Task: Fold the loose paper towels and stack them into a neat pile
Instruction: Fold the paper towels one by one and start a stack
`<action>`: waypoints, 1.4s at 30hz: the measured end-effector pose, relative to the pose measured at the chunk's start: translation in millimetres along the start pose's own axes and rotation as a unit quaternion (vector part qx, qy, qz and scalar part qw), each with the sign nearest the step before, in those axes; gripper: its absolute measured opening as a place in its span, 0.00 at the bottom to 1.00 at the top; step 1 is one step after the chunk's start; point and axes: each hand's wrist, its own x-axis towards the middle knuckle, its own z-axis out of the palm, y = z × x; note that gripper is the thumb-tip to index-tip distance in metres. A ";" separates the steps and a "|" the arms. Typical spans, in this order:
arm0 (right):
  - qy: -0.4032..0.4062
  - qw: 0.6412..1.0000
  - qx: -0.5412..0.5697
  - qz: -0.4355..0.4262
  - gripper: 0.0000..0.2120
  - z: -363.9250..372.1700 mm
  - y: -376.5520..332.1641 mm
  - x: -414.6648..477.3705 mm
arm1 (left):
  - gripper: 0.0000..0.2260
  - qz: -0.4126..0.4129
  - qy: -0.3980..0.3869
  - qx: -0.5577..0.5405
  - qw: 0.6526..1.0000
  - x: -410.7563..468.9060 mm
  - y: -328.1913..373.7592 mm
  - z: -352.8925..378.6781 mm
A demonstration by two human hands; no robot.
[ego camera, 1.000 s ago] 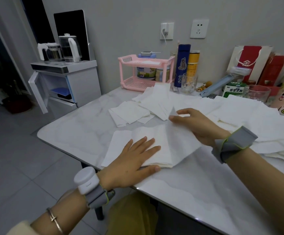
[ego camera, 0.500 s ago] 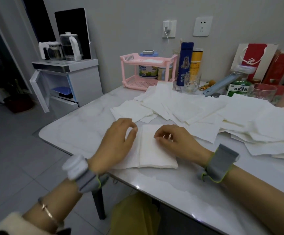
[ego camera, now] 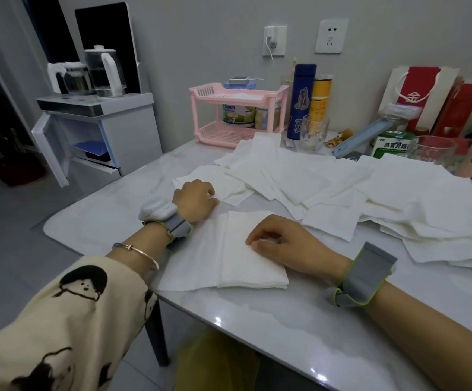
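White marble-look table (ego camera: 257, 328), grey wall behind. Folded towel (ego camera: 246, 266) lies centre frame under my right hand (ego camera: 282, 245), fingers curled. My left hand (ego camera: 193, 200) is curled at the small stack (ego camera: 226, 183). Can't tell either grip. Loose towels (ego camera: 398, 193) spread right.

Dim, soft light; wide-angle edge distortion.
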 end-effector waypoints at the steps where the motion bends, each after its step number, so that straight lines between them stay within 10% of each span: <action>1: -0.001 1.000 0.002 0.001 0.06 0.0 -0.5 0.7 | 0.13 -0.003 0.010 0.000 1.000 1.8 -0.3 -0.3; 29: 0.132 0.986 0.096 0.034 0.07 3.3 0.9 -4.8 | 0.11 0.059 0.012 0.096 0.994 -19.0 4.6 -10.2; 42: 0.223 0.964 0.143 0.034 0.09 -12.7 -3.5 -0.7 | 0.07 0.061 0.322 -0.271 0.905 -45.3 0.6 -88.5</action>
